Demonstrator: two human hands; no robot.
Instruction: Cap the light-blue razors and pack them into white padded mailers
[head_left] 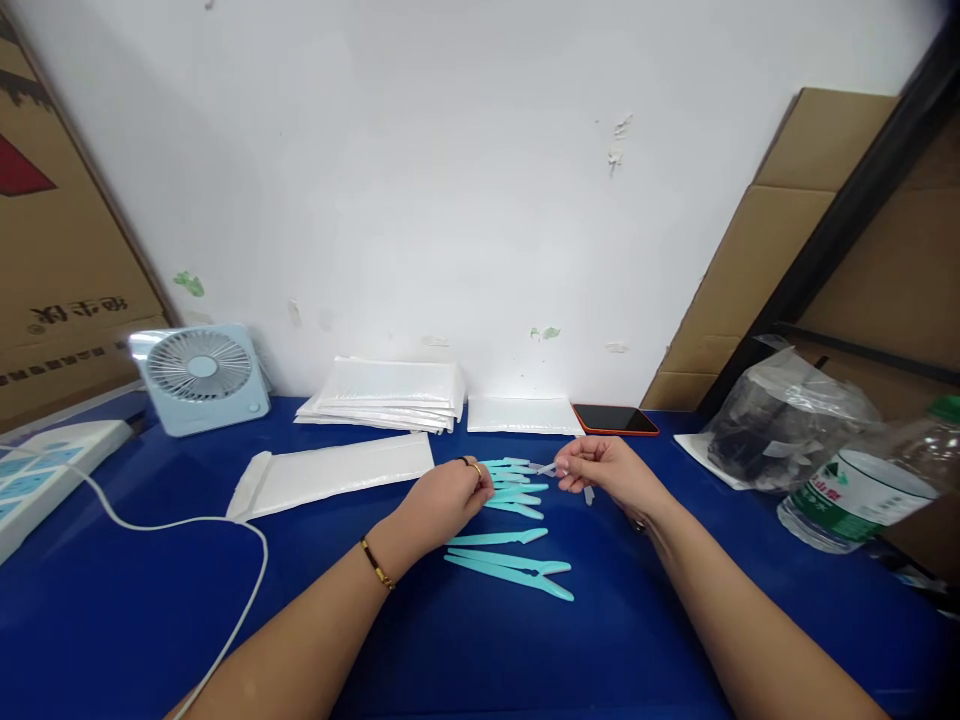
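Several turquoise eyebrow razors [511, 537] lie in a loose column on the blue table, their handles toward the left. My left hand [452, 498] is closed at the handle end of the upper razors, fingers pinched on one of them; its fingertips partly hide the handles. Across from it, my right hand [600, 468] pinches a small clear plastic blade cover [547, 468] at the blade end of the upper razors. Another clear piece [589, 495] shows just below the right fingers. Nearer to me, a pair of razors [510, 572] lies apart from both hands.
A white padded mailer [337, 473] lies left of my left hand. Behind stand a stack of mailers [386, 390], another mailer [523, 415] and a phone [616, 419]. A small fan [201, 375], white cable [187, 522] and power strip [52, 470] are left; a cut bottle [851, 505] and bagged roll [780, 420] right.
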